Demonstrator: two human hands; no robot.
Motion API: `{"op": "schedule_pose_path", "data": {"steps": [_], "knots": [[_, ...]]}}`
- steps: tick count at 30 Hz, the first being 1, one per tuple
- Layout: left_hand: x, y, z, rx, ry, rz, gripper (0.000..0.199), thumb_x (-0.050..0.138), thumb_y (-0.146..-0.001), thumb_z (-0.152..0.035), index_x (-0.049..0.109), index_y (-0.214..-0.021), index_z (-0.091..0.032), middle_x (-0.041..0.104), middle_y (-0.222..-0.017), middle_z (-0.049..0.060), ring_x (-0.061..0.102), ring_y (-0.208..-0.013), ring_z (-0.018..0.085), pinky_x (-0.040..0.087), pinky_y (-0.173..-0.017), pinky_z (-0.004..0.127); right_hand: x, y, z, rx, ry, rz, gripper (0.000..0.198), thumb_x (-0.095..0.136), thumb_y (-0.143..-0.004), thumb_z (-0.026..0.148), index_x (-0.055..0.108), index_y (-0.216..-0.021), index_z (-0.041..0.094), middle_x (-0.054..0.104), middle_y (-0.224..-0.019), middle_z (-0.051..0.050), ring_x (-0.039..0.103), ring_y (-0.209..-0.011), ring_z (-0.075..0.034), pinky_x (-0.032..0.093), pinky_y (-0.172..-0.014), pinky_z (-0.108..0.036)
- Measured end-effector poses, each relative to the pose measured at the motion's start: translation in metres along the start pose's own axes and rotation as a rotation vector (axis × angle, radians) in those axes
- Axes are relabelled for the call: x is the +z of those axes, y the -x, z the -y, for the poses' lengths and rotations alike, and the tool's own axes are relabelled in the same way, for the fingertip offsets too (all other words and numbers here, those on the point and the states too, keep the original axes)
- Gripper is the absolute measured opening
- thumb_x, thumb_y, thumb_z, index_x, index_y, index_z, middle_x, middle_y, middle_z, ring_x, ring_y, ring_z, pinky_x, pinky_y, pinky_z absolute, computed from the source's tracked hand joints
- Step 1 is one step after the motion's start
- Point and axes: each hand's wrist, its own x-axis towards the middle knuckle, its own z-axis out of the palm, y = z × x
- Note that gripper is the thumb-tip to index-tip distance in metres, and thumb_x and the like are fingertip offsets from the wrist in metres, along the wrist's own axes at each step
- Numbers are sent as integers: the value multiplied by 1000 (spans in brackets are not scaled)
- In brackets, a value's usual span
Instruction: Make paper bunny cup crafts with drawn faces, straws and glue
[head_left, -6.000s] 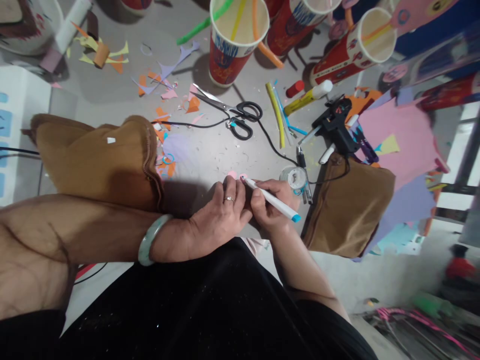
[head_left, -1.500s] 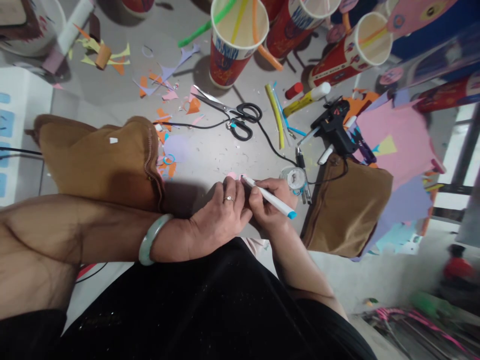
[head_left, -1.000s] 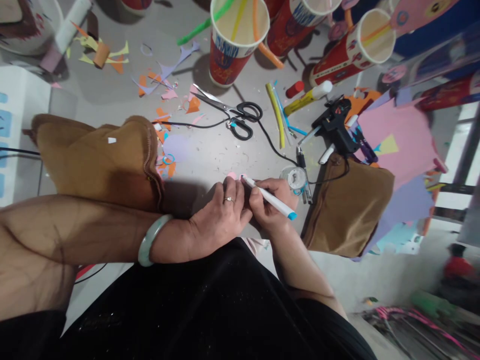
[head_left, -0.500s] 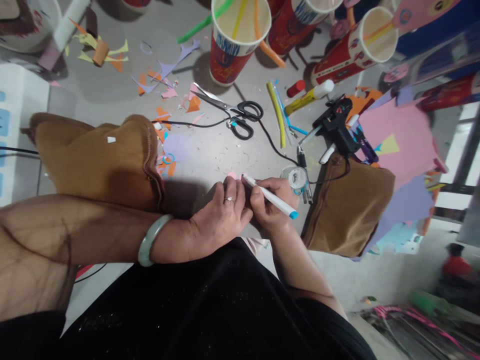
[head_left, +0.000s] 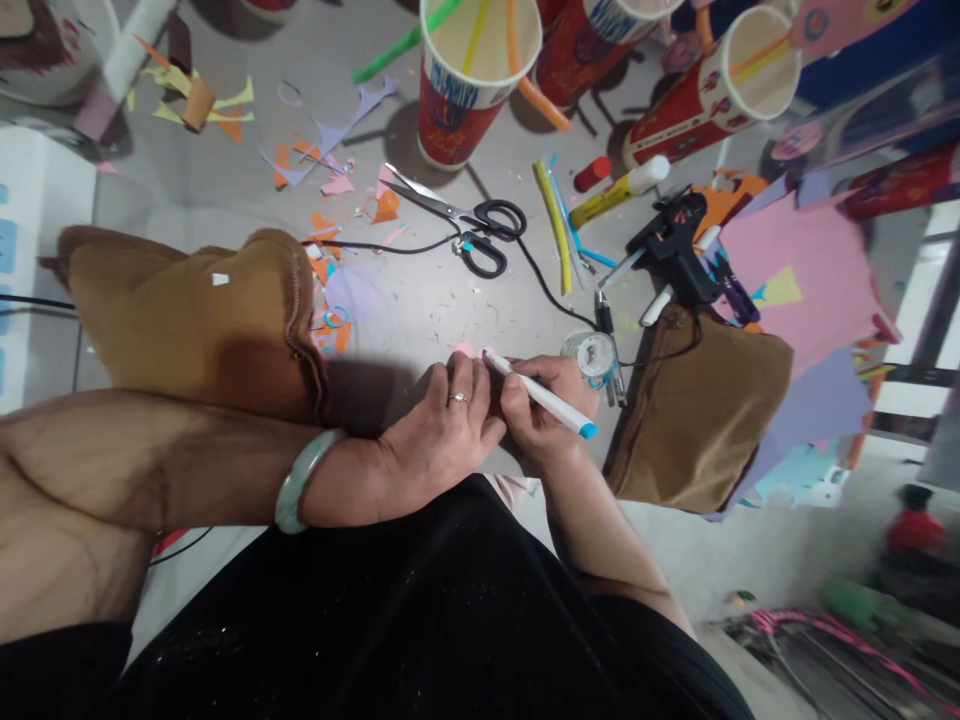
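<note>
A white marker pen (head_left: pixel 551 402) with a blue end sits in the closed fingers of my right hand (head_left: pixel 547 410). It slants to the upper left, its tip at a small piece of pink paper (head_left: pixel 464 350) on the table. My left hand (head_left: pixel 446 425), with a ring and a pale green bangle on that arm, bends its fingers close together down onto this paper. The fingers cover most of the paper, so its full shape is hidden. Beyond the hands lie black-handled scissors (head_left: pixel 457 215), blades apart. A roll of clear tape (head_left: pixel 594 355) is beside my right hand.
Brown pouches lie left (head_left: pixel 187 320) and right (head_left: pixel 705 410). A black glue gun (head_left: pixel 675 245) trails its cord across the table (head_left: pixel 420 300). Red paper cups (head_left: pixel 454 110) with straws stand at the back. Paper scraps (head_left: pixel 322 150) and coloured sheets (head_left: pixel 802 270) lie about.
Both hands, the marker pen and the pink paper hold nearly the same position. The camera view has shifted very slightly.
</note>
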Motion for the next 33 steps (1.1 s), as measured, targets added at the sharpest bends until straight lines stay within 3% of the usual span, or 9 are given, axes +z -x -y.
{"op": "schedule_pose_path", "data": {"steps": [13, 21, 33], "knots": [[-2, 0, 1, 3, -44, -6, 40, 44, -102, -11, 66, -134, -6, 72, -131, 25, 72, -120, 37, 58, -93, 43, 1, 2, 0, 14, -93, 13, 4, 61, -93, 27, 60, -92, 24, 81, -84, -1, 77, -65, -16, 58, -53, -25], [0, 1, -2, -10, 34, 19, 40, 45, -102, -11, 64, -136, -1, 67, -135, 32, 68, -125, 42, 57, -94, 48, 2, 3, -3, 11, -141, 5, 3, 62, -92, 26, 60, -94, 24, 81, -84, 0, 79, -66, -17, 58, -53, -24], [2, 1, -3, -19, 15, 5, 38, 46, -102, -12, 66, -134, -3, 70, -133, 29, 70, -123, 38, 58, -96, 47, 4, 5, -4, 38, -191, 16, 3, 61, -93, 26, 59, -93, 23, 80, -82, 0, 81, -72, -18, 60, -55, -24]]}}
